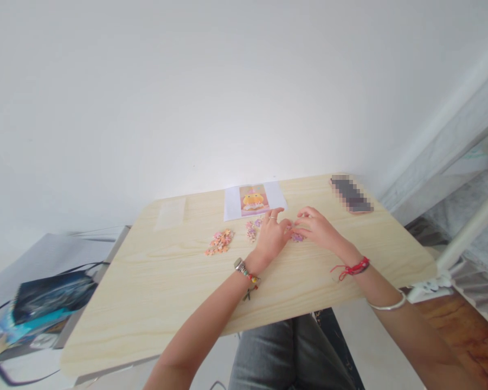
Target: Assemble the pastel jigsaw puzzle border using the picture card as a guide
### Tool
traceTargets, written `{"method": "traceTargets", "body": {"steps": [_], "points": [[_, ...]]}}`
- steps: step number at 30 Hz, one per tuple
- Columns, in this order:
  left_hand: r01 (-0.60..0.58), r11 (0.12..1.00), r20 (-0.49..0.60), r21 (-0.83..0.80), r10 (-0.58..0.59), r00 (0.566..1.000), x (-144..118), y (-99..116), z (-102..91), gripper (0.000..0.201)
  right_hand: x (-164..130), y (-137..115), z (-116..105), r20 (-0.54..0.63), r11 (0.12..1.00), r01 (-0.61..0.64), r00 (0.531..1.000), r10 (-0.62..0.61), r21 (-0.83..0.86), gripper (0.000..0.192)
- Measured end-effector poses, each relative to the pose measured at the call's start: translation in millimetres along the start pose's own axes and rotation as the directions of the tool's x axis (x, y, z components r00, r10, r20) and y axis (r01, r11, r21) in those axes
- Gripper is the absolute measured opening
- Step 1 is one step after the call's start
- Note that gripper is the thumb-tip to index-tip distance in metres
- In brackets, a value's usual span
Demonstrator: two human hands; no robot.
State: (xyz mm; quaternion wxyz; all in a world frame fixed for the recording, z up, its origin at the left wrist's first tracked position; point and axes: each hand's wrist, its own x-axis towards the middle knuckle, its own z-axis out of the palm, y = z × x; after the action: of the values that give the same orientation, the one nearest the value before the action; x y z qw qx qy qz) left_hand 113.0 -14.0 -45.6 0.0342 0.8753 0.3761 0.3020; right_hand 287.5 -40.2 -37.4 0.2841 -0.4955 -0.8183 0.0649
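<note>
Both hands met near the far middle of the light wooden bench. The left hand and right hand had fingers curled around small puzzle pieces lying between them; their grip could not be made out. A loose pile lay to the left hand's left.

Both forearms outstretched, left hand and right hand fingertip to fingertip, fingers curled.
</note>
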Motion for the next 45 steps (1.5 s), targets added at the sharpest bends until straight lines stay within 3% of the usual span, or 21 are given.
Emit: {"method": "traceTargets", "body": {"steps": [6, 11, 16, 25, 29, 40, 45], "points": [[0.060, 0.995, 0.040, 0.074, -0.063, 0.997, -2, -4, 2.4, 0.016, 0, 12, 14, 0.035, 0.994, -0.026, 0.999, 0.023, 0.103, 0.016], [0.043, 0.995, 0.009, 0.090, -0.044, 0.999, -23, -25, -22.7, 0.027, -8, 9, 10, -0.044, 0.988, -0.054, 0.997, 0.061, 0.148, 0.016], [0.142, 0.970, -0.028, 0.197, -0.139, 0.990, -51, -51, -45.7, 0.021, -9, -5, 8, -0.060, 0.989, -0.056, 0.996, 0.065, 0.136, 0.016], [0.164, 0.954, -0.098, 0.253, -0.143, 0.985, -71, -66, -53.2, 0.013, 3, 1, 17, 0.022, 0.965, -0.252, 0.967, 0.254, -0.076, 0.022], [0.198, 0.954, -0.096, 0.223, -0.181, 0.979, -70, -64, -50.7, 0.010, 5, -2, 24, 0.135, 0.977, -0.204, 0.969, 0.209, -0.055, 0.021], [0.190, 0.960, -0.106, 0.204, -0.171, 0.979, -51, -51, -48.2, 0.011, 26, -23, 27, 0.085, 0.990, -0.111, 0.989, 0.118, -0.090, 0.015], [0.186, 0.962, -0.100, 0.200, -0.168, 0.981, -48, -50, -48.5, 0.012, 48, -40, 47, 0.144, 0.988, -0.021, 0.989, 0.043, -0.152, 0.013]]}}
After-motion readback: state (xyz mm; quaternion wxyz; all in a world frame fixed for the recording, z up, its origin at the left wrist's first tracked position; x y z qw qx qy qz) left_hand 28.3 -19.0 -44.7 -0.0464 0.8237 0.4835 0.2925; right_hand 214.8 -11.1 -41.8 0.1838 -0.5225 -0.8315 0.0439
